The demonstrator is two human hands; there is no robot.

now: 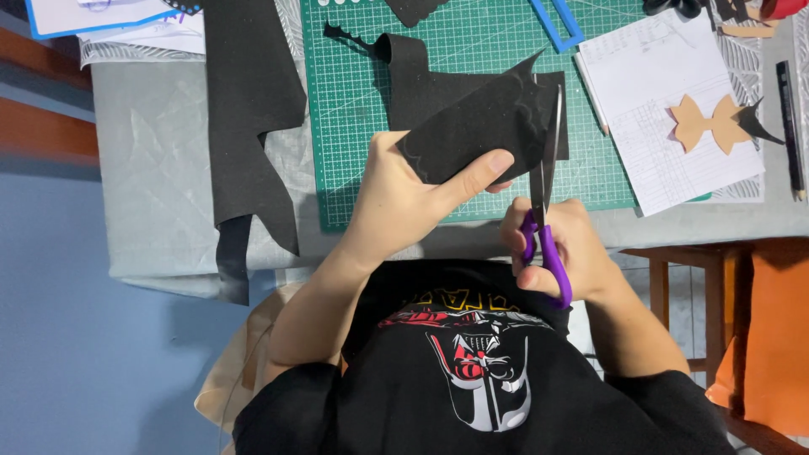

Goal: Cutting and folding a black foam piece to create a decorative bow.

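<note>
- The left hand (404, 190) pinches a piece of black sheet material (480, 126) — thumb on top along its near edge, the other fingers hidden underneath, so their spread cannot be told.
- The black piece is held just above the green cutting mat (354, 101), tilted, its far corner rising to a point; faint traced lines show on its surface but are too dim to follow.
- The right hand (560, 248) is closed through the purple handles of a pair of scissors (543, 194); the fingers wrap the loops, and the fingertips are tucked out of sight.
- The scissor blades point away from the person and sit at the right edge of the black piece; the blades look nearly closed, though whether they bite the material is hard to make out.
- A larger black scrap (421, 76) lies on the mat behind the held piece, partly covered by it.
- Another long black strip (249, 118) hangs over the grey table cover (152, 168) at the left, its lower end dropping past the table edge.
- To the right, a white sheet of paper (657, 109) carries a tan bow-shaped cutout (708, 122); a dark pencil (788, 126) lies beside it.
- The top edge cuts off a blue-framed item (556, 25) and other bits — unclear what they are.
</note>
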